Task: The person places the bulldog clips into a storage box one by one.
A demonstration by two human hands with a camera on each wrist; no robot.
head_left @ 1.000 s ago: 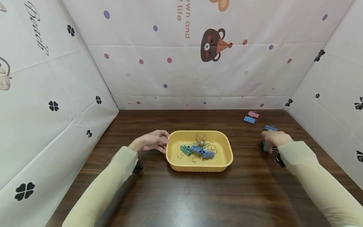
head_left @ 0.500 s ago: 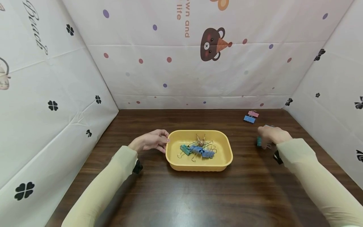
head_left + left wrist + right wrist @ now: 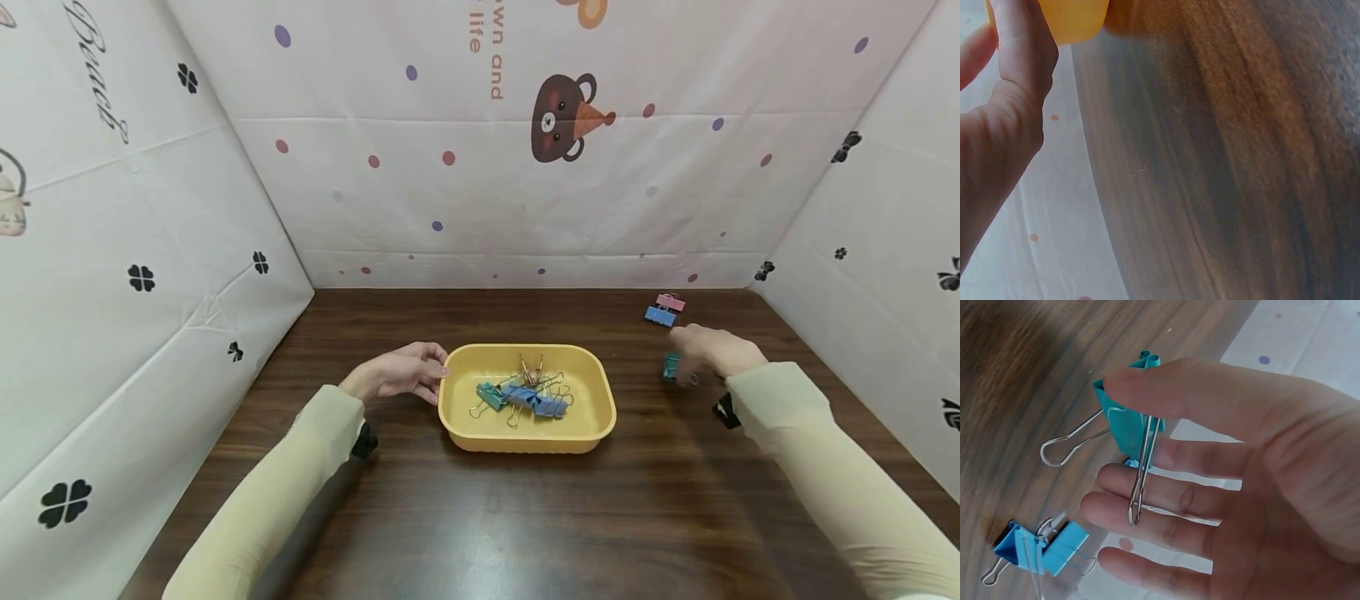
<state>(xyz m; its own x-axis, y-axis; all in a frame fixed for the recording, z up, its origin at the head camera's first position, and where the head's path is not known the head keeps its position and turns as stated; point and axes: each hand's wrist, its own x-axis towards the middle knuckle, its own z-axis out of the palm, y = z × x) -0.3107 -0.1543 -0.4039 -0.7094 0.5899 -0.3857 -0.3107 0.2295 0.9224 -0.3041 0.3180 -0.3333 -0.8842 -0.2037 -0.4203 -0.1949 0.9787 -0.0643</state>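
Above the dark wood-grain counter (image 3: 480,517), the right hand (image 3: 717,350), its thumb-and-finger grip closed on a teal binder clip (image 3: 1127,430), carries it farther left, nearer the yellow tray (image 3: 527,445) but still outside it, while the left hand (image 3: 397,372) holds the tray's left side.

there's passing room over the counter (image 3: 480,517) at six o'clock from the tray (image 3: 525,445); the left grip (image 3: 405,373) blocks nine o'clock, a blue clip (image 3: 660,316) two.
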